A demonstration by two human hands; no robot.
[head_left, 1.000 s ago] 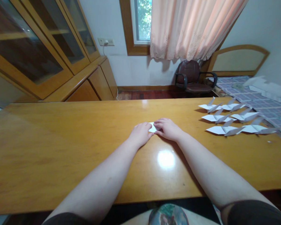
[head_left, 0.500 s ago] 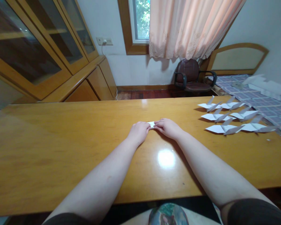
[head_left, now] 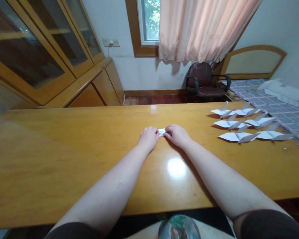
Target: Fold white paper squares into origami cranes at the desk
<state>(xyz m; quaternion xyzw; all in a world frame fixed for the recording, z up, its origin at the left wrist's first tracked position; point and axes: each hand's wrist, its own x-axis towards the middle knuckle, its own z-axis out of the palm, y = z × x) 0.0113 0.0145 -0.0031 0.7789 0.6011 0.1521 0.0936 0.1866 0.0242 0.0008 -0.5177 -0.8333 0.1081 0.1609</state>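
Observation:
A small piece of folded white paper (head_left: 161, 132) lies on the wooden table between my hands, with crease lines on its top. My left hand (head_left: 149, 136) grips its left end, thumb and fingers closed together. On the opposite end, my right hand (head_left: 176, 134) pinches the paper with thumb and forefinger. Both ends of the paper are partly hidden under my fingers. Off to the right stand several folded white paper cranes (head_left: 239, 136), set out in rows of two.
The wooden table (head_left: 64, 159) spans the view. Behind it are a brown armchair (head_left: 201, 79), a pink curtain (head_left: 199, 30) and a bed (head_left: 289, 116). A glass-door cabinet (head_left: 72, 76) stands at the left. A tiny white scrap (head_left: 285, 148) lies near the cranes.
The fingers of my right hand have curled from lying flatter into a pinch, and slightly more of the paper shows between my hands. The cranes have not moved.

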